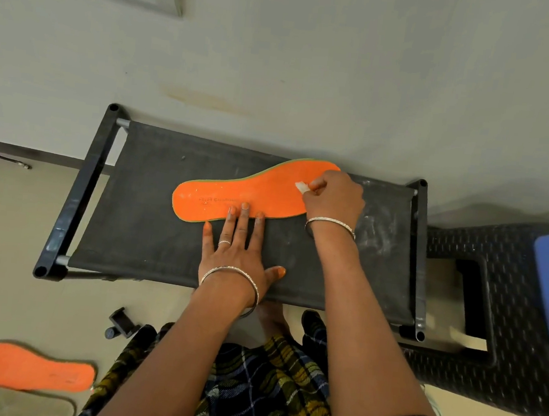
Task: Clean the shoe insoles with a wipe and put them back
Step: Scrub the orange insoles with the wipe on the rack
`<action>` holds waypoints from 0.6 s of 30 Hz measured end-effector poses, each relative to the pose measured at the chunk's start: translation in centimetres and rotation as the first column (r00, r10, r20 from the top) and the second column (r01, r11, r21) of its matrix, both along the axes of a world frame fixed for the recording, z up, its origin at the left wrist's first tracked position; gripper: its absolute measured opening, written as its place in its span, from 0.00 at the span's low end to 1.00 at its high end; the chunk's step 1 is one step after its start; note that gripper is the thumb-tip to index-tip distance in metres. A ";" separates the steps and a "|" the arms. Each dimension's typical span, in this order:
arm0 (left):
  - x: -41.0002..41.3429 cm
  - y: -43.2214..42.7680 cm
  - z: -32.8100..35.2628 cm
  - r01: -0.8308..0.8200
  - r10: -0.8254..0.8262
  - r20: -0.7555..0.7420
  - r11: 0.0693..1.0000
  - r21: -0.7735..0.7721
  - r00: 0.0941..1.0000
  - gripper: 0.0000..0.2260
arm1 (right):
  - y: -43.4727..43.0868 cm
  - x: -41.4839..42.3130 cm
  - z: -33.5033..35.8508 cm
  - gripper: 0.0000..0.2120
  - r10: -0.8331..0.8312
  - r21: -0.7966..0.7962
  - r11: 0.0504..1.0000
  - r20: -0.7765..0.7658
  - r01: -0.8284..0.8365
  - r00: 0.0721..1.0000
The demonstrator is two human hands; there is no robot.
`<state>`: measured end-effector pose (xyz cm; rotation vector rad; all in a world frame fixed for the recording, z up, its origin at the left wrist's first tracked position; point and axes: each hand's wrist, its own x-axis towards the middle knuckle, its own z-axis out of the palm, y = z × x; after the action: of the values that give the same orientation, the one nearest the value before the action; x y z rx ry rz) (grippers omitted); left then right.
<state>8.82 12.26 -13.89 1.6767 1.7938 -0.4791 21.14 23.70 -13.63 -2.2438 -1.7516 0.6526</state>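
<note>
Fingers of the left hand lie straight, pressing the insole; right hand fingers curl, pinching a wipe.

single head-worn wide-angle view, looking forward and steeply down, close above a black fabric-topped rack with dark metal frame, flat orange foam insole near frame centre, pale grey wall filling the top, beige floor at left, straight edges bowed by the lens

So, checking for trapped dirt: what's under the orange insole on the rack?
Black fabric shelf, seen around the insole. The fabric directly beneath is covered; right hand pinches a wipe on top.
</note>
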 end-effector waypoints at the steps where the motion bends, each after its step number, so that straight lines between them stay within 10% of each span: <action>1: 0.1 -0.1 0.0 -0.001 0.001 -0.005 1.000 0.003 1.000 0.41 | -0.1 -0.4 0.0 0.02 0.021 0.001 1.000 -0.017 -0.021 1.000; 6: 0.6 -0.1 0.2 -0.016 0.017 -0.019 1.000 0.003 1.000 0.41 | -1.1 -3.3 -0.4 0.04 0.252 -0.038 0.964 -0.167 -0.262 0.953; 13: 0.2 -0.1 0.2 -0.025 0.025 -0.005 1.000 -0.017 1.000 0.41 | 0.1 -0.8 -0.3 0.05 -0.004 0.059 0.998 0.005 0.003 1.000; 18: 0.8 0.2 0.0 -0.032 0.031 -0.019 0.998 -0.053 0.999 0.43 | -0.7 -2.9 -0.7 0.07 0.216 0.067 0.976 -0.136 -0.208 0.967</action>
<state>9.64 12.48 -13.89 1.6106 1.8019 -0.5258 18.19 23.01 -14.34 -1.9396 -1.9279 0.7795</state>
